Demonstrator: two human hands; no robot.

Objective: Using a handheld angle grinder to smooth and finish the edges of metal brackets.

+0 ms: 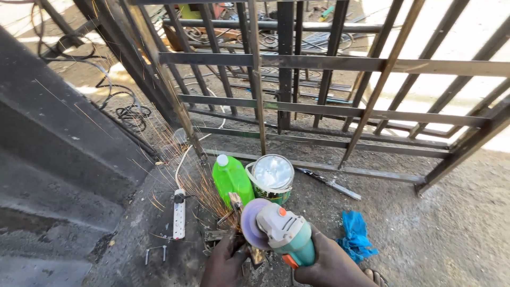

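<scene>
Head view, looking down at the ground. One angle grinder [279, 231], teal and grey body with a pale disc, sits low in the middle of the view. Right hand [329, 263] is wrapped closed around the grinder's body. Left hand [226, 263] is curled shut on one small metal piece [235, 204], which stands upright against the disc; orange sparks [180, 175] fan up and to the left from the contact point. More small metal bits lie under the hands, too dim to count.

Just behind the disc: one bright green plastic bottle [232, 178] with a white cap, and one paint can [272, 178] with a shiny lid, the two side by side and touching or nearly so. Left of them, one white power strip [179, 212] with a white cable running away. Right of the grinder, one crumpled blue cloth [355, 234]. One flat metal strip [329, 183] lies beyond the can. Behind all, a welded steel gate frame [329, 64] stands tilted. Black cables [127, 111] coil at far left.
</scene>
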